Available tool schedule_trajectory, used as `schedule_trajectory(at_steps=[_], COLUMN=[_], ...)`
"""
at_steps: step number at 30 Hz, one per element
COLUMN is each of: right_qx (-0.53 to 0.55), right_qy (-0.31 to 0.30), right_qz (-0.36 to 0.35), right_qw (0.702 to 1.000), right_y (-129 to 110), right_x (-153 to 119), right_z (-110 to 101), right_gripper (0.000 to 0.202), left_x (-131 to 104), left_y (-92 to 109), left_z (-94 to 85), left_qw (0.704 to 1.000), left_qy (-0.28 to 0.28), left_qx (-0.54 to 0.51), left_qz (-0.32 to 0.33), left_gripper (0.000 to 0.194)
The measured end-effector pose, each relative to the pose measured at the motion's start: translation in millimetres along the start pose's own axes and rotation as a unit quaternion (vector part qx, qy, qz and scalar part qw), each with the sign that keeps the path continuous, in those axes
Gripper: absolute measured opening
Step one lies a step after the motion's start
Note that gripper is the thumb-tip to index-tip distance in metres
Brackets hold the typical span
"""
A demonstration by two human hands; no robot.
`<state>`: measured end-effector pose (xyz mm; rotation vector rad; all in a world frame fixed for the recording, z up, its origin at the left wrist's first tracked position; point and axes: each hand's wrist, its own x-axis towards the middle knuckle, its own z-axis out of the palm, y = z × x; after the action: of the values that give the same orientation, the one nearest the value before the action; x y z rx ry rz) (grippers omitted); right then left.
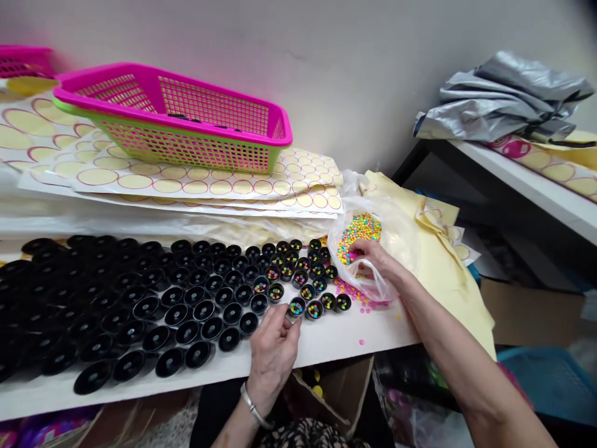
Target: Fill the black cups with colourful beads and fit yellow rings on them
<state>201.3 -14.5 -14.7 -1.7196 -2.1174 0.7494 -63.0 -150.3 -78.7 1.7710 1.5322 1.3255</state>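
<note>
Thumb and index finger of my left hand [273, 341] close around the near side of a small black cup [297, 307] with colourful bits inside. Other black cups [314, 309] beside it also hold such bits. My right hand [373, 256] reaches into a clear plastic bag [401, 230], its fingers drawn together at a heap of small multicoloured candy-like pieces [359, 230]; whatever is at the fingertips is hidden. Many more black cups [170, 362] stand in rows to the left, and those look bare inside.
Pink flat pieces [349, 291] are scattered by the bag. Behind the cups, a pink and green basket [186, 140] rests on sticker sheets [181, 185]. Silver plastic [504, 102] lies on a white shelf [536, 180] at right. An open cardboard box [345, 386] stands below the table edge.
</note>
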Motion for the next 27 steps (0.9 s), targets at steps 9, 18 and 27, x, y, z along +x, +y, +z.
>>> schedule_trajectory(at_steps=[9, 18, 27], right_qx=[0.390, 0.326, -0.114], right_qy=[0.127, -0.052, -0.116], right_qz=[0.055, -0.122, -0.275], right_qw=[0.911, 0.936, 0.948], right_y=[-3.6, -104.1, -165.6], right_x=[-20.0, -31.8, -26.3], right_z=[-4.5, 15.1, 75.9], right_gripper=[0.029, 0.015, 0.016], left_x=[-0.3, -8.4, -12.0], left_y=[-1.2, 6.0, 12.6], left_z=[0.9, -1.3, -9.5], left_qw=[1.000, 0.999, 0.998], left_qy=[0.005, -0.007, 0.054], left_qx=[-0.005, -0.018, -0.034], left_qz=[0.003, -0.037, 0.014], left_gripper=[0.018, 0.014, 0.018])
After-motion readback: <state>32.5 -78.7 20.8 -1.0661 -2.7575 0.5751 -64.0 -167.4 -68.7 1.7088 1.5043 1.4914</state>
